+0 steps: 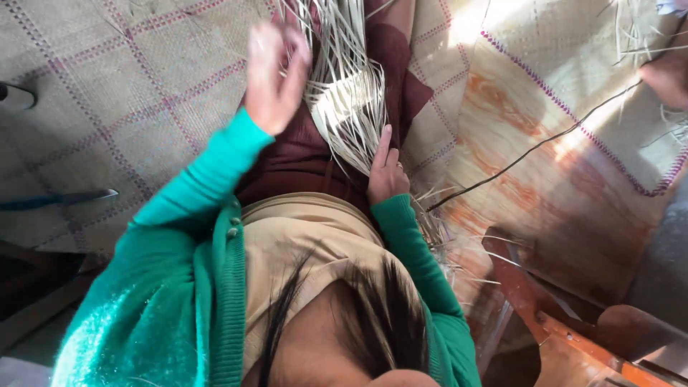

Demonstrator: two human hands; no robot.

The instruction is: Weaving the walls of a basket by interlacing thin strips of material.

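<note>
A partly woven piece of pale straw strips (347, 100) lies on my lap over a maroon skirt (301, 154), with loose strip ends fanning out toward the top. My left hand (276, 72) is raised and blurred beside the loose strips, fingers curled; whether it grips any strip is unclear. My right hand (387, 172) lies on the lower right edge of the weave, fingers stretched along the strips and pressing them against my leg. I wear a green cardigan (193, 236).
A woven floor mat (129, 86) with purple lines spreads beneath me. A dark blade-like tool (64, 199) lies at the left. A black cord (530, 154) crosses the right. A reddish wooden frame (552, 315) stands at bottom right. Part of another person (670, 75) shows at top right.
</note>
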